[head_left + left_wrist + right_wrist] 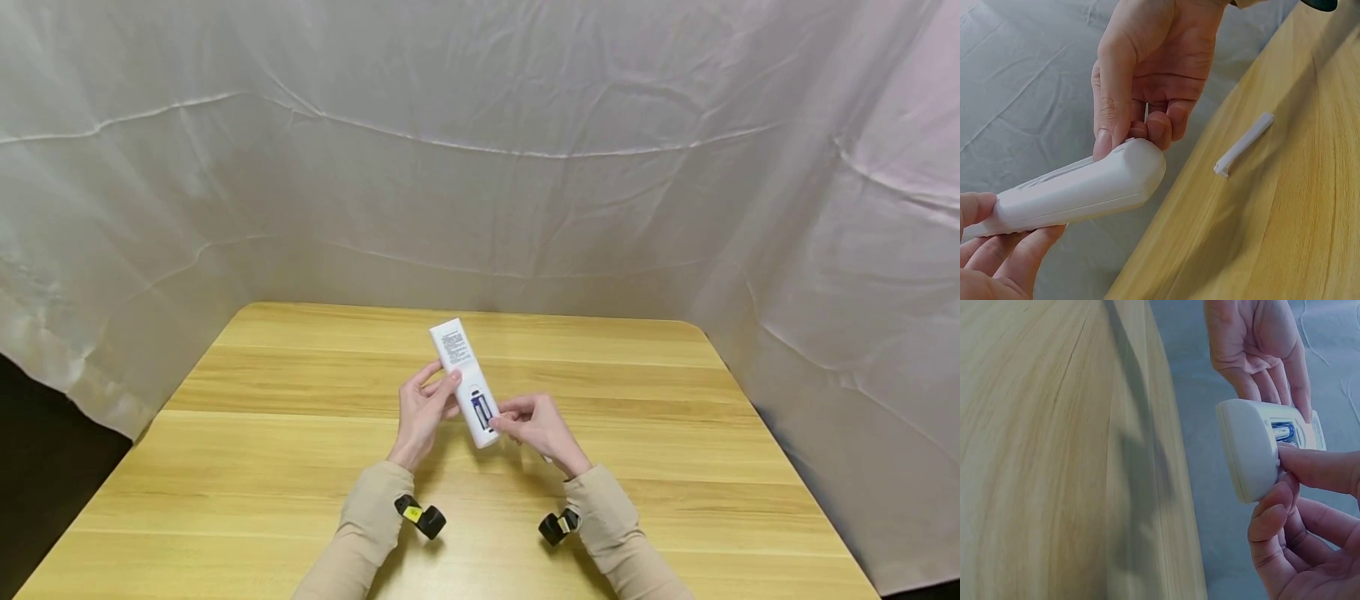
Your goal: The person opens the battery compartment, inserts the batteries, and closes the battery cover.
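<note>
A white remote control (pixel 467 379) is held tilted above the table, its back up and its battery compartment uncovered. My left hand (pixel 426 406) grips it near the middle, thumb on the back and fingers underneath. At the lower end is my right hand (pixel 542 431), its thumb on the compartment's edge and curled fingers against the remote's side. A blue and silver battery (pixel 1283 431) shows inside the compartment in the right wrist view; the thumb hides part of the opening. The white battery cover (pixel 1244 145) lies on the table, mostly behind my right hand in the head view.
The wooden table (pixel 300 467) has rounded far corners. Pale cloth (pixel 480 167) hangs behind it and along both sides. Black wrist cameras (pixel 422 517) are strapped over both beige sleeves.
</note>
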Tool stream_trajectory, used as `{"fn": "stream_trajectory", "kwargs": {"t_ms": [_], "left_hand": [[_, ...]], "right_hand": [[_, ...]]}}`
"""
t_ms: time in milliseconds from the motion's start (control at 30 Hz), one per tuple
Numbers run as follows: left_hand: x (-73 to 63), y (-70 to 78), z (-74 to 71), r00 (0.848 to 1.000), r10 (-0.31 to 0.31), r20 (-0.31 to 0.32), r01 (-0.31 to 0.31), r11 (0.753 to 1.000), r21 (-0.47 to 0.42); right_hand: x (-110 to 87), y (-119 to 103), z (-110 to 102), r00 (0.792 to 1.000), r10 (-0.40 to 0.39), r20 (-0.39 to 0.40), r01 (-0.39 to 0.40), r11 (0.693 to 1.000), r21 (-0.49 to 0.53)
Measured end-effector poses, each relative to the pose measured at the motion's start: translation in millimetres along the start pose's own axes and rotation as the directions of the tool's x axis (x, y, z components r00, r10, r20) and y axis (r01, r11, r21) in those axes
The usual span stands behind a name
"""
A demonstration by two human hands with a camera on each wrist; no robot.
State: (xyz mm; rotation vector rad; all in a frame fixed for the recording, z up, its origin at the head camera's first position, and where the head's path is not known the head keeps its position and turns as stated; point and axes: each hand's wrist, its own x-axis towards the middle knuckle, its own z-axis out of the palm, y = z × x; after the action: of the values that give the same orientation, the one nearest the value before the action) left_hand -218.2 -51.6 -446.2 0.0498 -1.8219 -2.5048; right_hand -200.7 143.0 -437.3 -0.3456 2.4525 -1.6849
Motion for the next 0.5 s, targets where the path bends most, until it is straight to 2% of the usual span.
{"fn": "stream_trajectory", "kwargs": {"t_ms": [167, 400, 500], "left_hand": [[0.4, -0.1, 0.6, 1.0, -0.005, -0.007, 0.005, 1.0, 0.004], [0.3, 0.0, -0.9, 1.0, -0.009, -0.008, 0.009, 1.0, -0.003], [0.7, -0.2, -1.7, 1.0, -0.011, -0.013, 0.011, 1.0, -0.015]], "right_hand": [[0.4, 2.5, -1.9, 1.0, 0.003, -0.009, -0.003, 1.0, -0.017], [-1.0, 4.7, -0.4, 0.997, -0.069, -0.017, 0.069, 0.998, -0.011], [-0.7, 3.4, -0.1, 0.997, -0.069, -0.021, 0.068, 0.998, -0.018]]}}
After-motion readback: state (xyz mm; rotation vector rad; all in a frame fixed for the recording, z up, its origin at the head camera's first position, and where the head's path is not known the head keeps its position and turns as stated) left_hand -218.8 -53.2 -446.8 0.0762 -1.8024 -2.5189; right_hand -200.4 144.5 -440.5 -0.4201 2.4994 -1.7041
